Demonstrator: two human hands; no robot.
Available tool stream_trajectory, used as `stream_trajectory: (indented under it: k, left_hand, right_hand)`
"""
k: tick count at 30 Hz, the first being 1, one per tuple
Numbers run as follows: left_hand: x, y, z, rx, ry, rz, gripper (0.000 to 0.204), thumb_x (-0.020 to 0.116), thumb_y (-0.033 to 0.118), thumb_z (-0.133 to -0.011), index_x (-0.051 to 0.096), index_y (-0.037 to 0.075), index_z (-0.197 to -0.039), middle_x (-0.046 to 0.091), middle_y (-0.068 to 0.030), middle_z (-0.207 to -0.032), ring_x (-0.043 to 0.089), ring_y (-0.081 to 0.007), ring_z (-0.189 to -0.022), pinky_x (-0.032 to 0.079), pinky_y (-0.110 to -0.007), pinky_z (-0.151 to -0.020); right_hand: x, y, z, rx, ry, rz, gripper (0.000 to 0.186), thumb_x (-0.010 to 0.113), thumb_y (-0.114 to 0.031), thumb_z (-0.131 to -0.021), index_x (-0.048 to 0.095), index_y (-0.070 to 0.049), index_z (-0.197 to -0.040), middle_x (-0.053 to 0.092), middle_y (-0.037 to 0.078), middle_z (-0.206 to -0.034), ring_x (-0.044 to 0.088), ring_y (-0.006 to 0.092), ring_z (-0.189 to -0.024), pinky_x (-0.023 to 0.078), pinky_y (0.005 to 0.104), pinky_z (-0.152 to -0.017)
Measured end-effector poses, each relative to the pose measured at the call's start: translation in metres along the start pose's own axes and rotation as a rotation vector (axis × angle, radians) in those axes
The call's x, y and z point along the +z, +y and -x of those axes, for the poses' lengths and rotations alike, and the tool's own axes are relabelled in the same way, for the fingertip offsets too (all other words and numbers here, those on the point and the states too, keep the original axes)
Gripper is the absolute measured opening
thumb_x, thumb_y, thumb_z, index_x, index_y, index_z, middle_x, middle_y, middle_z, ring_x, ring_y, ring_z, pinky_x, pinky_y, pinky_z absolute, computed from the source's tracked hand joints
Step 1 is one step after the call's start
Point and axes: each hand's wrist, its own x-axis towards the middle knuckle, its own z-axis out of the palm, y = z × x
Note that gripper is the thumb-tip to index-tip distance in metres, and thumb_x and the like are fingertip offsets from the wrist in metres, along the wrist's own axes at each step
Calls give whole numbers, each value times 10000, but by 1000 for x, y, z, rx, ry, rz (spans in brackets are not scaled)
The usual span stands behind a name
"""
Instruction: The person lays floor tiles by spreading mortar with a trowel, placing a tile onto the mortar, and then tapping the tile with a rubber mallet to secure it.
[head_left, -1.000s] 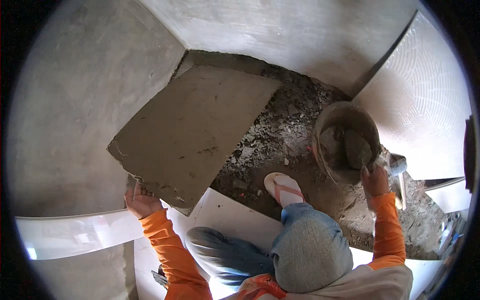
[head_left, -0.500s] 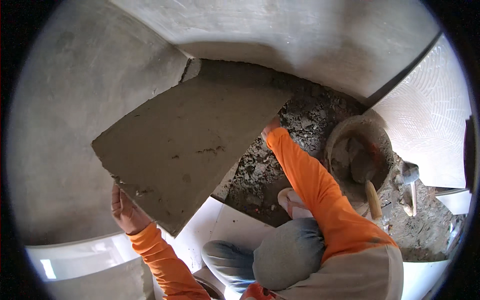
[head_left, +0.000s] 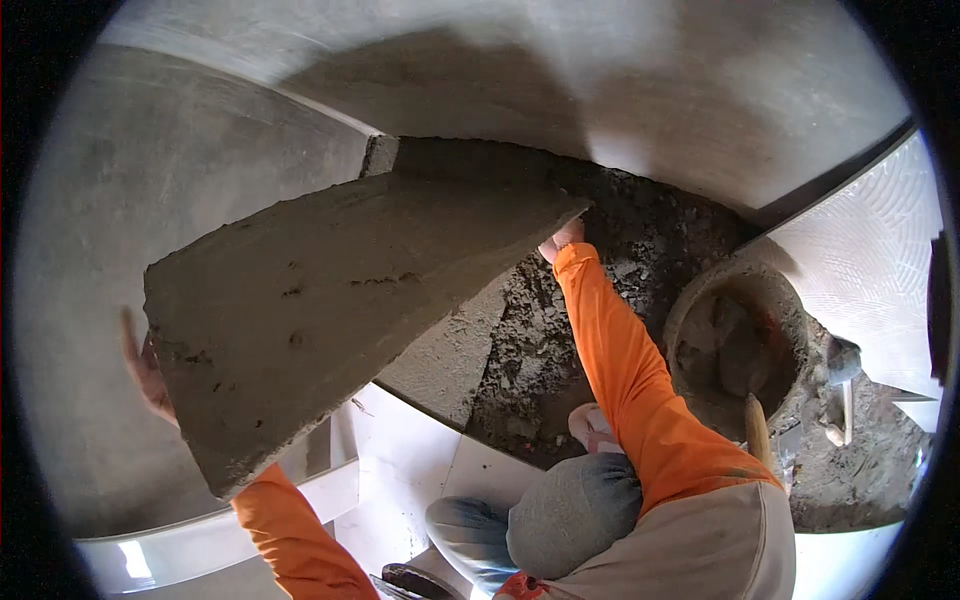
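A large mortar-coated slab (head_left: 350, 285) is raised and tilted over the rough floor. My left hand (head_left: 147, 368) is at its left edge, index finger stretched upward, the rest partly hidden behind it. My right hand (head_left: 562, 236) holds the right corner from underneath. A bucket of grey mortar (head_left: 728, 340) stands right of my right arm, with a wooden-handled tool (head_left: 756, 430) in it.
A mallet (head_left: 843, 365) lies beside the bucket, near a white panel with combed adhesive (head_left: 855, 260) against the wall. White tiles (head_left: 400, 450) border the rubble-covered floor (head_left: 530, 360). Plastered walls (head_left: 140, 180) meet at the back corner. My bent knees are below.
My right hand left the bucket tool and took the slab's right side. The slab has shifted left and tilted, uncovering more light textured floor. My left hand moved leftward with it.
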Motion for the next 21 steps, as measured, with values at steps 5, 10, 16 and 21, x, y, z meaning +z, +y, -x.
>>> stream_trajectory:
  k: [5,10,16,21]
  left_hand:
    - [17,-28,-28,-242,4,316,373,471,168,-908,468,-24,-1227,565,-145,-1152,561,-243,-1071,480,-370,-908]
    - [21,-49,-52,-221,-150,390,367,469,194,-917,486,-30,-1207,561,-159,-1164,565,-257,-1061,455,-383,-936]
    - [-66,-90,-113,-6,25,221,349,449,228,-929,544,-29,-1146,566,-190,-1180,566,-312,-1063,450,-456,-940]
    - [-25,-95,-127,-21,-161,120,324,543,223,-891,567,-32,-1089,627,-142,-1019,633,-267,-904,498,-430,-884]
  right_hand:
    - [-23,-5,-10,-148,-62,286,318,628,-168,-828,538,-150,-1133,587,9,-1106,556,198,-1005,484,340,-815]
    - [-18,-30,-23,-554,-73,794,357,622,-43,-789,545,-115,-1130,571,53,-1088,543,264,-993,480,416,-839]
    - [81,2,4,-212,10,106,800,651,56,-674,261,-158,-1340,520,159,-1114,536,281,-1011,356,487,-1001]
    - [95,-24,-1,-306,2,206,844,658,82,-682,255,-257,-1342,509,14,-1153,508,197,-1087,305,507,-1020]
